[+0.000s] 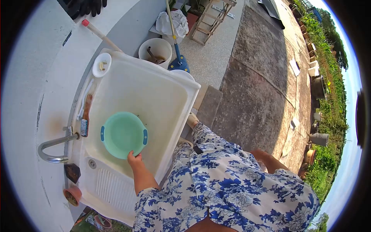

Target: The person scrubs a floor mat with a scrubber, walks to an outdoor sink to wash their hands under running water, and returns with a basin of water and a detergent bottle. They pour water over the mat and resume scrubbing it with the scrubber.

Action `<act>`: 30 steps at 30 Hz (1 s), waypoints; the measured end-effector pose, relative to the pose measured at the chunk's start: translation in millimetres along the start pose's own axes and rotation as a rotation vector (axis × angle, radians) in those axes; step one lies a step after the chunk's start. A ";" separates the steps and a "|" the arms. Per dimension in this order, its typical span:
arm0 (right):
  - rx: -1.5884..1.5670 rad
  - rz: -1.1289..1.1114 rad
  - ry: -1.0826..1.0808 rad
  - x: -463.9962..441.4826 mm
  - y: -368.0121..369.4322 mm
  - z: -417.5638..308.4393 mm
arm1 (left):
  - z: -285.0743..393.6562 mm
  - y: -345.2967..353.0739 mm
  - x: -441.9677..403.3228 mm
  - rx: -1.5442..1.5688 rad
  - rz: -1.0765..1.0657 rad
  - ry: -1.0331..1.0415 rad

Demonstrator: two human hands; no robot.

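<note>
A mint-green plastic basin with blue grips on its rim sits inside the white laundry sink. My left hand grips the basin's near rim, with the thumb over the edge. I cannot tell whether water is in the basin. My right forearm shows at my side, but its hand is hidden behind my blue-and-white floral clothing.
A metal faucet, a scrub brush and a white soap dish line the sink's wall side. The ribbed washboard is beside the basin. Behind stand a white bucket, a blue-headed mop and a wooden rack.
</note>
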State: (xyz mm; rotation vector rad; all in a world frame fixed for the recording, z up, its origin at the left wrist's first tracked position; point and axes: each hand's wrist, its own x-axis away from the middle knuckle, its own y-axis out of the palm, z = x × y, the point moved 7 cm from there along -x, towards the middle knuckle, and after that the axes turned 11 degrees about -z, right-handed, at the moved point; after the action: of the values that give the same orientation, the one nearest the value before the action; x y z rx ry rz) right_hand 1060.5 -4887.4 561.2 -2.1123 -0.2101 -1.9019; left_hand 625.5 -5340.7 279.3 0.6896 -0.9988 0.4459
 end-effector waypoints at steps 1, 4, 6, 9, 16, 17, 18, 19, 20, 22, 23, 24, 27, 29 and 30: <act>-0.188 0.020 -0.033 6.7 1.5 -4.7 | 0.7 0.3 -1.4 -0.018 0.009 0.009; -0.435 0.137 0.139 18.5 1.9 -10.0 | 7.3 -4.3 -6.2 -0.088 0.020 0.056; -0.592 0.130 0.095 0.8 6.4 6.6 | 11.4 -6.0 -0.1 -0.146 0.047 0.074; -0.579 0.189 0.135 23.7 -4.6 -13.2 | 16.5 -3.7 11.7 -0.147 0.008 0.098; -0.772 -0.179 -0.171 20.0 -57.1 45.6 | 44.6 44.3 74.8 -0.838 -0.408 0.317; -0.768 -0.173 -0.187 20.3 -70.2 46.1 | 53.4 57.2 94.0 -1.341 -0.479 0.356; -0.760 -0.173 -0.207 18.5 -78.9 51.1 | 48.1 73.7 113.4 -1.848 -0.522 0.398; -0.801 -0.174 -0.213 8.0 -93.6 63.3 | 35.3 105.2 116.0 -1.843 -0.530 0.421; -0.797 -0.160 -0.229 6.9 -113.3 72.2 | 25.3 126.3 126.8 -1.640 -0.562 0.414; -0.835 -0.133 -0.253 11.7 -142.4 92.2 | -0.8 181.4 156.5 -1.250 -0.596 0.378; -0.894 -0.068 -0.267 13.8 -162.1 108.4 | -12.3 207.2 172.4 -1.060 -0.607 0.357; -1.062 0.121 -0.279 16.7 -187.6 129.6 | -24.5 237.4 190.3 -0.877 -0.609 0.334; -1.259 0.528 -0.197 12.0 -232.0 209.0 | -38.1 285.7 272.5 -0.393 -0.512 0.269; -1.177 0.700 -0.055 3.7 -242.1 247.4 | -63.7 315.8 297.4 -0.423 -0.259 0.290; -1.127 0.668 -0.036 -7.1 -237.0 260.3 | -77.4 337.2 307.0 -0.468 -0.294 0.323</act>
State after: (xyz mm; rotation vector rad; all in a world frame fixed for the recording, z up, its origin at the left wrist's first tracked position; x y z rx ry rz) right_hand 1235.4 -4581.8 559.5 -2.2664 1.6832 -1.6544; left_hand 607.7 -5037.5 628.2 0.3179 -0.6466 0.0529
